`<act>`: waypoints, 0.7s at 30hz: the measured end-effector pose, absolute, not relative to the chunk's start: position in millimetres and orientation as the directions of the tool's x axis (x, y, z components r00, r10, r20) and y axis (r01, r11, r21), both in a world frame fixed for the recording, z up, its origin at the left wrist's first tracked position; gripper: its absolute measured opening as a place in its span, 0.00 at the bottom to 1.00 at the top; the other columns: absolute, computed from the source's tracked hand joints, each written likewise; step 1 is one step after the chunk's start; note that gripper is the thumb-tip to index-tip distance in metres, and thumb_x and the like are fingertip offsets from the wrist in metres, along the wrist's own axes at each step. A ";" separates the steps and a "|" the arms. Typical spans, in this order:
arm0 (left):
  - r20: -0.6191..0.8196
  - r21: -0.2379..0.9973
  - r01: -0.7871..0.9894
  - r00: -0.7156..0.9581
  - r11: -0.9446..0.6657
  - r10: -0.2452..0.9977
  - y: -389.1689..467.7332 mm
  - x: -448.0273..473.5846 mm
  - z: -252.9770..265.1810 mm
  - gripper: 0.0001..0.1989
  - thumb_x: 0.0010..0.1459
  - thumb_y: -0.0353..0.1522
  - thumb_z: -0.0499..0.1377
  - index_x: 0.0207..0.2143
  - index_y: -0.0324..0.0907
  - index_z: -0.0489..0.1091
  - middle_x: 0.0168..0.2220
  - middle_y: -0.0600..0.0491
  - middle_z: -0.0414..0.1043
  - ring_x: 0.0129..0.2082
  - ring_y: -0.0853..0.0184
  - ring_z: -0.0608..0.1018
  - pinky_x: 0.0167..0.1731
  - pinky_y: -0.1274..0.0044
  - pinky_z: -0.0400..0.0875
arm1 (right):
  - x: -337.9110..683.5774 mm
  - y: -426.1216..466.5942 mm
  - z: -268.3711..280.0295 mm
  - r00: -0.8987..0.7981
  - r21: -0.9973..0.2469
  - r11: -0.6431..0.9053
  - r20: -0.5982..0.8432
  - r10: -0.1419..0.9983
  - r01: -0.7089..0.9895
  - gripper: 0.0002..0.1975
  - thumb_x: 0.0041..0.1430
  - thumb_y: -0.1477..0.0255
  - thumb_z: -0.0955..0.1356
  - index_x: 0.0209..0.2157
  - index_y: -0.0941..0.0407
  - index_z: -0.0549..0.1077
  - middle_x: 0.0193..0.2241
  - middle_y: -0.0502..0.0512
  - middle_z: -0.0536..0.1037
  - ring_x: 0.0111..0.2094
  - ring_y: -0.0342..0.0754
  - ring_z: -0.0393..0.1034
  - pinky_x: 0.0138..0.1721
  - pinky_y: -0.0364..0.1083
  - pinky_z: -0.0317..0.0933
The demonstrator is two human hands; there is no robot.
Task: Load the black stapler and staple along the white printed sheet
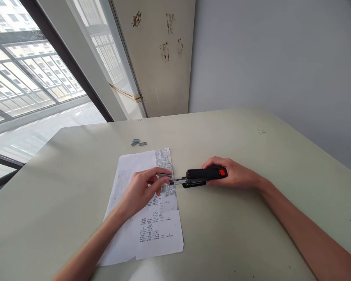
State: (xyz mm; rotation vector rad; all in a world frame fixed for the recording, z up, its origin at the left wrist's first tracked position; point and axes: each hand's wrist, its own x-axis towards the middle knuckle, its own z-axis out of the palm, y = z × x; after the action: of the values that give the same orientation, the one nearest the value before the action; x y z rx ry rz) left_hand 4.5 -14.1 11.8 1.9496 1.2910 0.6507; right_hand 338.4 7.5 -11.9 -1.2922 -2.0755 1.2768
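A black stapler [203, 174] with a red patch at its rear lies in the grip of my right hand [234, 171], whose fingers wrap around its back end. A narrow metal tray [179, 181] sticks out from its front, towards the left. My left hand [144, 187] is closed in a pinch over the printed sheets, at the tip of that tray. Between its thumb and index finger shows a grey strip of staples [165, 175]. Whether the thumb also touches the tray is hard to tell. Under my left hand lie the sheets of paper [160, 249], text facing up.
Several short strips of staples [142, 143] lie on the pale table [236, 234] beyond the paper. A grey wall [275, 58] stands behind the table on the right. A stained cream panel [163, 86] and a window with railings [32, 74] are further left.
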 end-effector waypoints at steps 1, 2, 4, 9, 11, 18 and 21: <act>0.028 0.777 0.575 0.375 -0.256 0.927 -14.5 4.9 11.5 0.14 0.70 0.45 0.59 0.49 0.51 0.79 0.19 0.60 0.71 0.20 0.67 0.75 0.25 0.74 0.73 | 338.4 7.5 -11.9 -0.506 -0.846 0.163 -0.140 0.851 0.508 0.18 0.57 0.55 0.75 0.45 0.48 0.77 0.45 0.53 0.78 0.36 0.50 0.70 0.37 0.49 0.66; 0.028 0.777 0.576 0.372 -0.255 0.928 -14.7 5.3 11.6 0.14 0.71 0.44 0.58 0.51 0.50 0.78 0.19 0.60 0.72 0.21 0.67 0.76 0.26 0.74 0.73 | 338.3 7.6 -11.8 -0.508 -0.847 0.158 -0.146 0.849 0.507 0.18 0.57 0.55 0.75 0.45 0.48 0.76 0.45 0.53 0.78 0.36 0.49 0.70 0.36 0.49 0.66; 0.034 0.765 0.586 0.378 -0.267 0.925 -14.9 5.9 12.5 0.15 0.71 0.43 0.58 0.53 0.48 0.77 0.21 0.59 0.74 0.22 0.68 0.77 0.26 0.76 0.72 | 338.4 7.8 -11.5 -0.512 -0.851 0.148 -0.156 0.844 0.503 0.19 0.57 0.55 0.75 0.46 0.48 0.76 0.45 0.53 0.77 0.36 0.49 0.69 0.37 0.48 0.65; 0.143 0.714 0.580 0.429 -0.393 0.892 -14.3 3.4 12.8 0.13 0.74 0.37 0.55 0.53 0.48 0.77 0.27 0.58 0.79 0.26 0.69 0.79 0.29 0.77 0.72 | 338.5 7.9 -10.9 -0.521 -0.851 0.161 -0.146 0.841 0.500 0.19 0.57 0.55 0.76 0.46 0.49 0.76 0.47 0.53 0.77 0.40 0.51 0.72 0.39 0.49 0.65; 0.178 0.708 0.567 0.434 -0.422 0.883 -14.2 0.9 10.9 0.12 0.75 0.36 0.55 0.55 0.47 0.75 0.27 0.59 0.80 0.28 0.68 0.81 0.31 0.76 0.74 | 338.4 8.0 -10.6 -0.525 -0.847 0.173 -0.141 0.839 0.503 0.20 0.57 0.55 0.76 0.47 0.49 0.76 0.48 0.54 0.77 0.42 0.52 0.72 0.40 0.49 0.66; 0.460 0.355 0.614 0.542 -0.705 0.703 -9.6 -3.9 1.4 0.11 0.74 0.36 0.58 0.53 0.44 0.75 0.35 0.55 0.82 0.31 0.67 0.82 0.33 0.74 0.75 | 337.4 8.2 -10.4 -0.506 -0.834 0.176 -0.138 0.851 0.523 0.19 0.56 0.57 0.76 0.47 0.48 0.76 0.48 0.54 0.77 0.42 0.53 0.72 0.41 0.50 0.66; 0.459 0.250 0.602 0.616 -0.758 0.640 -8.3 0.6 1.5 0.11 0.74 0.35 0.59 0.54 0.43 0.76 0.44 0.51 0.83 0.42 0.61 0.83 0.40 0.69 0.77 | 337.3 8.5 -11.2 -0.506 -0.831 0.188 -0.126 0.853 0.524 0.19 0.55 0.57 0.76 0.47 0.48 0.77 0.47 0.54 0.77 0.42 0.53 0.72 0.42 0.50 0.66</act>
State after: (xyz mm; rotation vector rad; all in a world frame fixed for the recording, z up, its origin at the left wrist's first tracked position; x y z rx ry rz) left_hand 0.6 -8.3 1.5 2.7597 1.0628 0.8277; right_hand 337.3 8.5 -11.2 -1.2962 -2.1048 1.2400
